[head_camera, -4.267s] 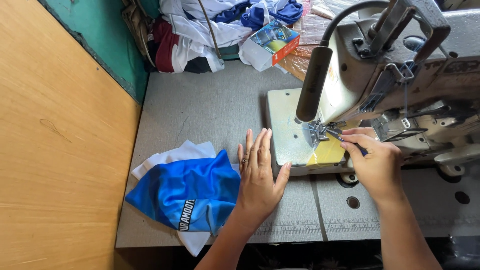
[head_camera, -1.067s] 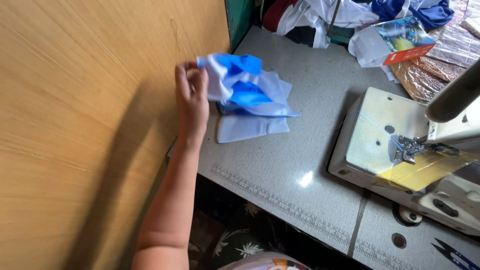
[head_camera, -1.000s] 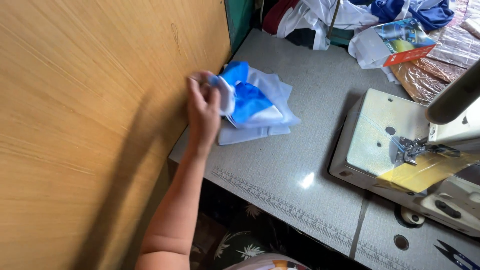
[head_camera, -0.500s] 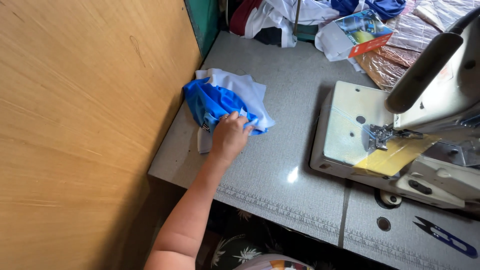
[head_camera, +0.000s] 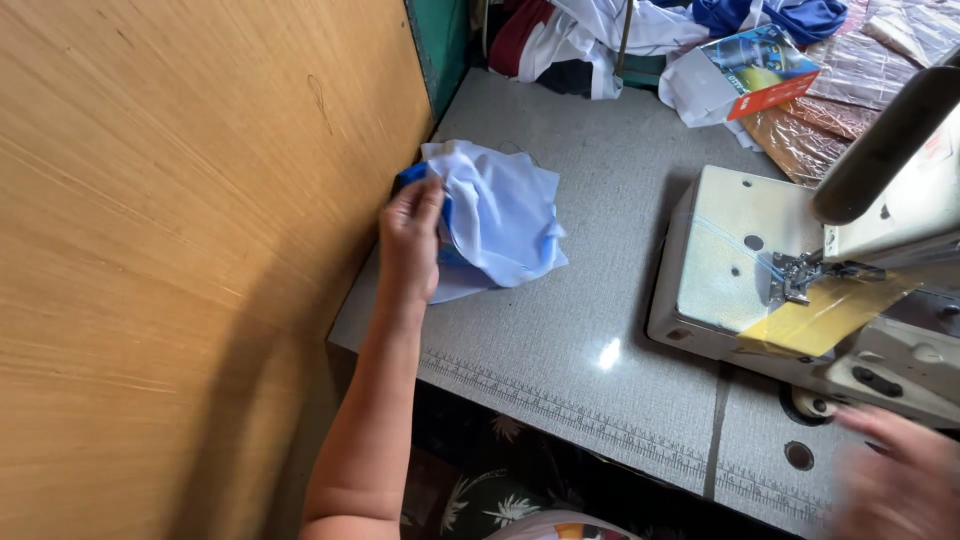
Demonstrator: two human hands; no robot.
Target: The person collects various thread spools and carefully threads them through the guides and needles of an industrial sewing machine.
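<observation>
While over at the wooden panel, left hand [head_camera: 410, 240] pinching a crumpled white-and-blue fabric bundle [head_camera: 500, 215] on the grey speckled surface [head_camera: 600, 310]. Right hand [head_camera: 895, 480] blurred near the cream sewing machine [head_camera: 760, 270], grip impossible to tell.

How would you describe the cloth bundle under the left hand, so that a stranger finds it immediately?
Start at the grey sewing table and go to its left edge, beside the wooden panel. There the left hand grips a small white and blue cloth bundle. It lies alone, apart from the clothes heap at the far end.
</observation>
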